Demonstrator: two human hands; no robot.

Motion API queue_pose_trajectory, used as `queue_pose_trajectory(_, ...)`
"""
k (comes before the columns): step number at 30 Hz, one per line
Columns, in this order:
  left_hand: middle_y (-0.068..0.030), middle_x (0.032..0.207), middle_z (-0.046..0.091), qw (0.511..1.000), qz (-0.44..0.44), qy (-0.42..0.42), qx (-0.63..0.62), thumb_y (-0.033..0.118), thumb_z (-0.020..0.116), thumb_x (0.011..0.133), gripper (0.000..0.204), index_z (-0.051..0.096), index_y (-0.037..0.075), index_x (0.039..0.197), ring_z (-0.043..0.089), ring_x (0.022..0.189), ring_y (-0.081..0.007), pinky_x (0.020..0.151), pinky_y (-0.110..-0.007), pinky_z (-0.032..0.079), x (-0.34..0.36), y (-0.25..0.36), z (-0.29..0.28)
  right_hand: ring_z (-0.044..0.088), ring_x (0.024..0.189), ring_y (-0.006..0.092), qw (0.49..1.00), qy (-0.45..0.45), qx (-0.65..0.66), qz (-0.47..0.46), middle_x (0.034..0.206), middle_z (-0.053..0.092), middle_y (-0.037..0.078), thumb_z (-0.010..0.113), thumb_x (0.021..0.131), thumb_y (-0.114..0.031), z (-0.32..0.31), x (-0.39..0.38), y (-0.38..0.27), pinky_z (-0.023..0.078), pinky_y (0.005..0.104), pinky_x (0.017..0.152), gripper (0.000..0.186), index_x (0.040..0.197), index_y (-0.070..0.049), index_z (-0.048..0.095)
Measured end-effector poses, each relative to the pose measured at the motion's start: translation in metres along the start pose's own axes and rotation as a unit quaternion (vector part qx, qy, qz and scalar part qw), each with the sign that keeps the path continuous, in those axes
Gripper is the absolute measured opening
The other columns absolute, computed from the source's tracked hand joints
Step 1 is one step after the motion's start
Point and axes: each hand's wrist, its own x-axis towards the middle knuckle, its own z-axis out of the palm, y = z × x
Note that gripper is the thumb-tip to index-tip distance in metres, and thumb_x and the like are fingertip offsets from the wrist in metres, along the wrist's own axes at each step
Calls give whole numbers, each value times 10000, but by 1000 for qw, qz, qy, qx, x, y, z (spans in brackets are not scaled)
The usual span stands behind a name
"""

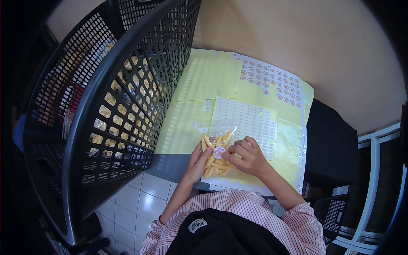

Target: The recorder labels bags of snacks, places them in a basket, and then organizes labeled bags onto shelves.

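A clear plastic bag of yellow stick-shaped snacks (215, 166) is held upright near the table's front edge. My left hand (196, 164) grips its left side, with the thumb on the front. On the bag's face sits a round white sticker (219, 152) with a coloured print. My right hand (248, 156) is closed, fingers curled, its thumb and fingertip at the sticker's right edge. Behind the bag lies a sheet of small printed labels (244, 114). Farther back to the right, a sheet of round stickers (272, 78) has several gaps.
A tall black perforated basket (76, 127) stands close on my left, with many bagged snacks showing through its holes. Yellow backing sheets (204, 76) cover the table. Black cloth (331, 144) hangs at the right, beside a pale metal frame (374, 165). The wall rises behind the table.
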Motion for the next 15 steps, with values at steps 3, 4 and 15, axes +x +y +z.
queue_pose_trajectory(3, -78, 1089, 476, 1000, 9, 0, 6, 150, 372, 888, 341, 342, 3, 1194, 477, 959, -107, 812, -227, 397, 0, 0, 0, 485, 688, 114, 1000, -5, 0, 1, 741, 490, -22, 561, 658, -135, 0, 0, -1, 381, 280, 666, 185, 842, -152, 565)
queue_pose_trajectory(4, -77, 1089, 474, 1000, 15, 0, 8, 148, 371, 888, 338, 342, 2, 1192, 475, 958, -106, 813, -227, 395, 0, 0, 0, 485, 688, 114, 1000, -4, 1, 0, 741, 490, -22, 561, 658, -135, 0, -1, -1, 381, 280, 666, 185, 842, -152, 565)
queue_pose_trajectory(15, -71, 1038, 501, 998, 23, -15, 65, 70, 475, 836, 351, 359, -4, 1159, 494, 922, -103, 777, -232, 421, -2, 4, 4, 488, 727, 121, 999, -44, 3, 3, 779, 490, -17, 562, 659, -136, -3, -4, 1, 378, 291, 698, 229, 886, -166, 570)
